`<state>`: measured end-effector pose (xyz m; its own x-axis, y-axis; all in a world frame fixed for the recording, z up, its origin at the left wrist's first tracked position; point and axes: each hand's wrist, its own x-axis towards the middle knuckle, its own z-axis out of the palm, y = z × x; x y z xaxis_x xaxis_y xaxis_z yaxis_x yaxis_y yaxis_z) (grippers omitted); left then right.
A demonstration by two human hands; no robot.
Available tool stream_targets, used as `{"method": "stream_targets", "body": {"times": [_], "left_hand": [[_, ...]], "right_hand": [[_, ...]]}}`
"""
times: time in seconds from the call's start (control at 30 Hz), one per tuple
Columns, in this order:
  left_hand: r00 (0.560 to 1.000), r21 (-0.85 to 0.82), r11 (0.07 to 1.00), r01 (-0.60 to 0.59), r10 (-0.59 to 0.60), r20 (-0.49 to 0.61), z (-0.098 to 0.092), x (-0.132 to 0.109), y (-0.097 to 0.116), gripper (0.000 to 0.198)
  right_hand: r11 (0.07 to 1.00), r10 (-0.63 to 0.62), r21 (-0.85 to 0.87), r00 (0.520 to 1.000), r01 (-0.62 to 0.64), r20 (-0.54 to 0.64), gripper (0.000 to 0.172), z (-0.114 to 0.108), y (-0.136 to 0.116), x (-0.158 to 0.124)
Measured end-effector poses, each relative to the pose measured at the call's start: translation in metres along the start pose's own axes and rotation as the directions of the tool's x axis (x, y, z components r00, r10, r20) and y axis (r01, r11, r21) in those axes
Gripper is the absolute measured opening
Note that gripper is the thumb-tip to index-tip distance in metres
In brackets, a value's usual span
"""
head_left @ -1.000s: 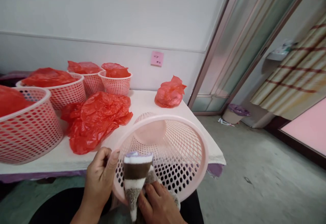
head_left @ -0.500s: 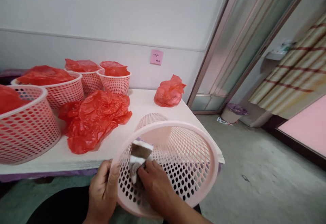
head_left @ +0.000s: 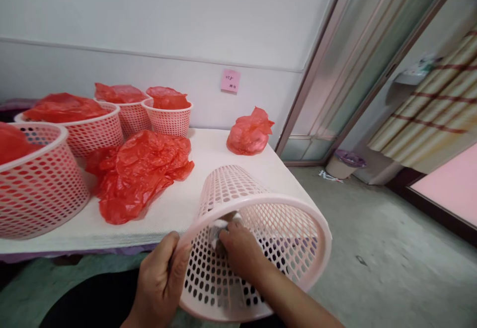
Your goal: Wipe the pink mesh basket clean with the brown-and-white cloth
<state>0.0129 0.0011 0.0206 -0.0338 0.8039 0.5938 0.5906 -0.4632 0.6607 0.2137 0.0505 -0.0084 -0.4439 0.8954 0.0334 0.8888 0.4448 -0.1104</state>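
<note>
A pale pink plastic mesh basket [head_left: 227, 189] lies tipped on its side, its mouth toward me, over the table's front edge. At the left of its rim, my left hand [head_left: 162, 278] is closed, thumb on one side and fingers on the other. My right hand [head_left: 242, 248] reaches inside the basket, fingers closed on a crumpled cloth [head_left: 216, 231] in white, grey and brown. The cloth is against the basket's inner wall, and part of it is hidden by the rim and my fingers.
Several pink baskets [head_left: 40, 184] with red plastic bags inside stand on the left of the white-covered table [head_left: 208, 144]. A crumpled red bag [head_left: 143, 169] lies before them. A tied red bag [head_left: 250, 131] sits at the back right. A bin [head_left: 343, 164] stands on the floor.
The basket has turned and shifted slightly right, showing more of its outer side. My right hand has moved deeper inside with the cloth. My left hand has followed the rim rightward.
</note>
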Motion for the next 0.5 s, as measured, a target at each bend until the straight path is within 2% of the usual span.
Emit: {"method": "stream_targets", "body": {"times": [0.07,0.1,0.17,0.2,0.33,0.4,0.5], "left_hand": [[1.000,0.051,0.999,0.010,-0.009,-0.024,-0.004,0.008,0.002,0.013],[0.999,0.065,0.998,0.024,-0.022,-0.039,-0.006,0.012,0.004,0.016],[0.997,0.067,0.996,0.057,-0.053,-0.050,-0.009,0.020,0.006,0.021],[0.996,0.056,0.996,0.070,-0.067,-0.057,-0.010,0.023,0.007,0.024],[0.985,-0.044,0.985,0.167,-0.169,-0.044,-0.009,0.033,0.010,0.033],[0.974,-0.102,0.970,0.222,-0.226,-0.031,-0.007,0.035,0.012,0.035],[0.964,-0.158,0.951,0.265,-0.265,0.019,-0.003,0.039,0.015,0.037]], "right_hand": [[0.990,-0.105,0.093,0.994,0.106,-0.015,0.012,-0.003,-0.013,-0.021],[0.966,-0.198,0.157,0.978,0.206,-0.064,0.008,-0.003,-0.020,-0.032],[0.917,-0.339,0.132,0.909,0.377,-0.243,0.011,0.003,-0.033,-0.052],[0.910,-0.364,0.072,0.871,0.408,-0.331,0.012,0.008,-0.038,-0.060],[0.958,-0.278,-0.104,0.777,0.267,-0.565,0.016,0.027,-0.052,-0.072],[0.965,-0.261,-0.153,0.743,0.212,-0.616,0.021,0.031,-0.054,-0.071],[0.969,-0.245,-0.143,0.727,0.201,-0.641,0.024,0.035,-0.053,-0.066]]}}
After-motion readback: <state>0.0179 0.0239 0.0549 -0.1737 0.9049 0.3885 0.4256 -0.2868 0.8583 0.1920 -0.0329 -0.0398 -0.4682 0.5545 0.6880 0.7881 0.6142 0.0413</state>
